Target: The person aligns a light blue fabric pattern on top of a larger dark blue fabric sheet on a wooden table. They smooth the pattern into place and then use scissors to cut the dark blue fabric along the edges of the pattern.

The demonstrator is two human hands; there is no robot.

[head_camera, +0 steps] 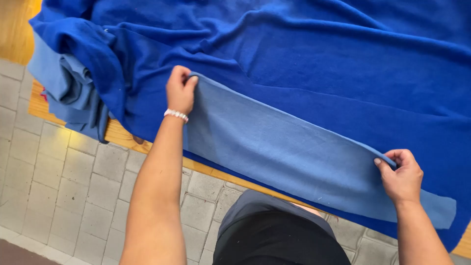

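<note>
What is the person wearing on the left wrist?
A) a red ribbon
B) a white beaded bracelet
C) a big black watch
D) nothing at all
B: a white beaded bracelet circles the wrist just below the left hand, which pinches the folded edge of the light blue fabric strip.

wooden table, blue fleece fabric spread on it
</note>
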